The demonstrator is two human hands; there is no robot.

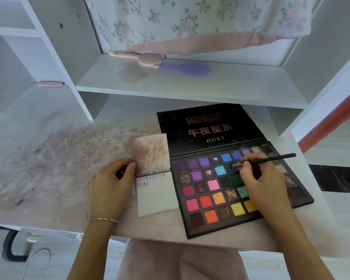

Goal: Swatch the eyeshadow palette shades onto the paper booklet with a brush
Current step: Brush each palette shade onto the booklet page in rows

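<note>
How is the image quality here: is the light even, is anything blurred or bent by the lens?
Head view: soft, even daylight with faint shadows; the palette, brush and both hands are fairly sharp; the purple hairbrush on the shelf looks soft; shelf edges bend outward toward the frame borders, as a wide-angle lens does.

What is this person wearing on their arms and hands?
Both forearms are bare, with no sleeves or gloves in view. The left hand has a thin, pale metallic bracelet at its wrist. The right hand shows no rings, watch or bracelet.
</note>
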